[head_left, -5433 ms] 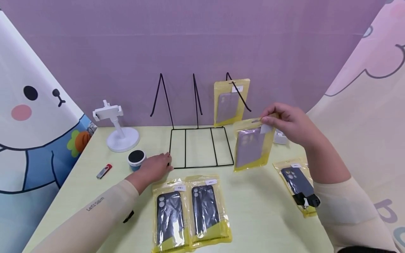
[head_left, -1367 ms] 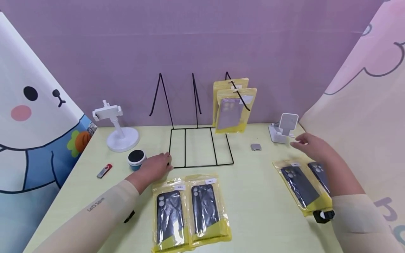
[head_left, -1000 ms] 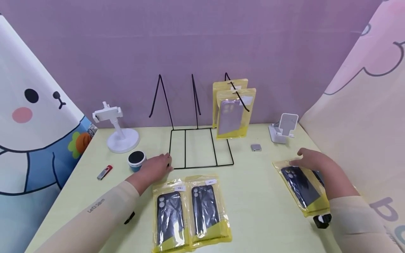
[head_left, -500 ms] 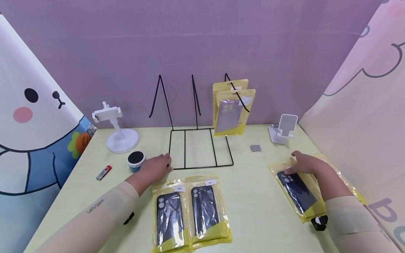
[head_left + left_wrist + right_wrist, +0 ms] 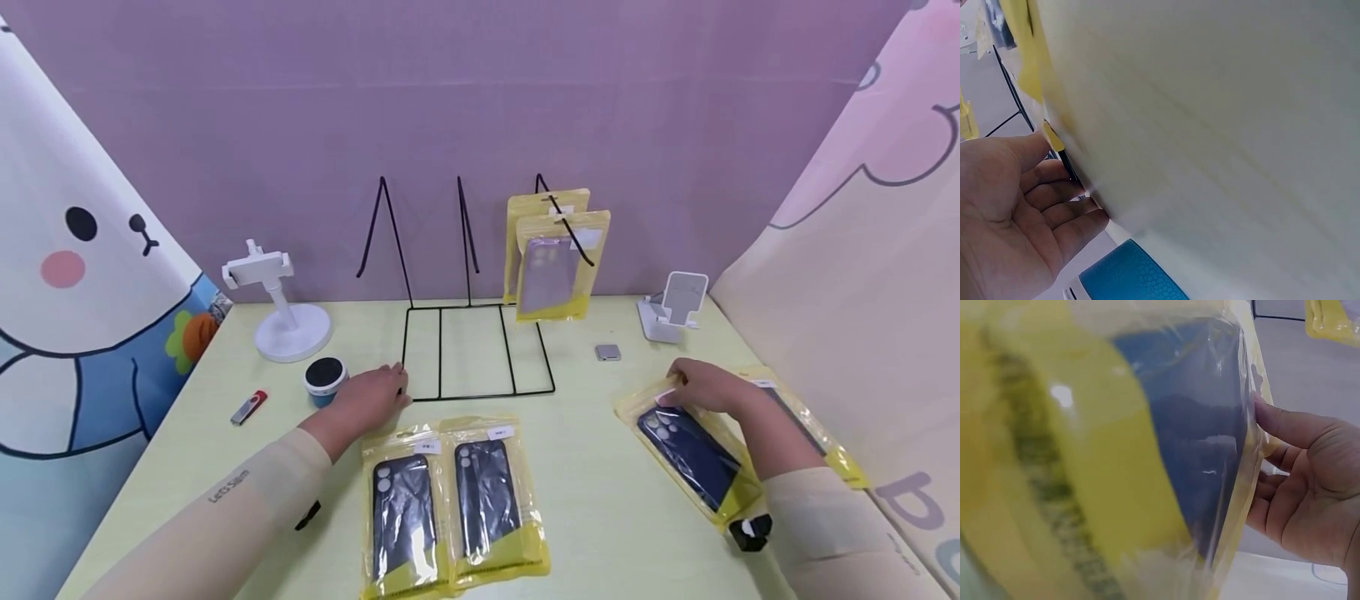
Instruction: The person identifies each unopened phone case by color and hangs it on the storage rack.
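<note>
My right hand (image 5: pixel 705 387) pinches the top edge of a clear-and-yellow bag holding a dark blue phone case (image 5: pixel 686 454), tilted at the right side of the table. In the right wrist view, the thumb lies on the bag's front with the fingers behind it. My left hand (image 5: pixel 371 400) holds the front left corner of a black wire display rack (image 5: pixel 480 395), thumb and fingers about the wire. Two bagged purple phone cases (image 5: pixel 547 279) hang from the rack's right hook. Its other two hooks hold nothing.
Two bagged black phone cases (image 5: pixel 486 500) lie in front of the rack; another bagged case (image 5: pixel 817 425) lies beyond my right forearm. Around them are a white phone stand (image 5: pixel 292 333), a blue-and-white jar (image 5: pixel 324 379), a USB stick (image 5: pixel 249 407), a small grey block (image 5: pixel 607 352) and a folding phone stand (image 5: pixel 663 321).
The second purple case went from my right hand onto the right hook. That hand then moved to the right-hand bags, gripped the upper one and shifted it left. My left hand stayed put.
</note>
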Demonstrator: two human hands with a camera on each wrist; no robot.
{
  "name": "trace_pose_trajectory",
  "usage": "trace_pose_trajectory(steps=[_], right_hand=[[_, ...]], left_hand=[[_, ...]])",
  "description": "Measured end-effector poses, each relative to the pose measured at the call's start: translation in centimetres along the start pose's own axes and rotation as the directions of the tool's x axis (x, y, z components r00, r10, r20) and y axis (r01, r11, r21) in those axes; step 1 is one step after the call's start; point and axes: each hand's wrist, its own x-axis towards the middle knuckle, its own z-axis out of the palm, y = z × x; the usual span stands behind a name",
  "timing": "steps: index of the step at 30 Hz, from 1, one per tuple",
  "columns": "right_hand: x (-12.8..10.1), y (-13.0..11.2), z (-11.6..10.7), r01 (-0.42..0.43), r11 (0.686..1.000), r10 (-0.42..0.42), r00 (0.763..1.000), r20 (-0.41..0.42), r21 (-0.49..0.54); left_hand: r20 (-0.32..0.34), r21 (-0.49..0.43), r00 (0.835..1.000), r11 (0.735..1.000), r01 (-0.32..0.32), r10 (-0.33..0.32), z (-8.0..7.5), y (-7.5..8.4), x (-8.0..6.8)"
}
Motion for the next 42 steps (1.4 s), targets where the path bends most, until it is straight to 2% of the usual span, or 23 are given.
trace_pose_trajectory(steps=[3,7,13,18,26,31,35,38,42], right_hand=[[0.0,-0.6,0.1,0.051,0.999,-0.051,0.998,-0.03,0.009],[-0.3,-1.5,0.2,0.137,0.985,-0.128,0.988,-0.086,0.108],[-0.5,-3.3,0.2,0.235,0.925,-0.206,0.97,-0.126,0.297],[-1.1,-5.4,0.1,0.279,0.891,-0.245,0.96,-0.137,0.358],[-2.1,-9.2,-0.3,0.382,0.834,-0.338,0.924,-0.179,0.399],[-2.6,-11.5,-0.4,0.425,0.822,-0.368,0.904,-0.216,0.379],[-2.9,-13.4,-0.4,0.459,0.826,-0.382,0.883,-0.274,0.327],[-3.0,-14.8,-0.3,0.485,0.819,-0.389,0.862,-0.327,0.306],[-2.9,-16.5,-0.1,0.543,0.775,-0.416,0.823,-0.387,0.322]], left_hand=[[0.003,-0.004,1.0,1.0,0.001,-0.001,0.0,0.0,0.0],[0.013,-0.004,1.0,1.0,0.007,-0.007,0.1,0.0,0.0],[0.014,-0.008,1.0,1.0,0.013,-0.013,0.0,0.1,0.1],[0.009,-0.016,1.0,1.0,0.011,-0.01,-0.1,0.2,0.0],[0.011,-0.014,1.0,1.0,0.008,-0.008,-0.1,0.2,0.0],[0.008,-0.011,1.0,1.0,0.007,-0.007,-0.1,0.1,0.0],[0.013,-0.01,1.0,1.0,0.013,-0.013,-0.1,0.1,0.1],[0.015,-0.009,1.0,1.0,0.02,-0.02,-0.1,0.1,0.0],[0.012,-0.008,1.0,1.0,0.024,-0.023,-0.1,0.2,-0.1]])
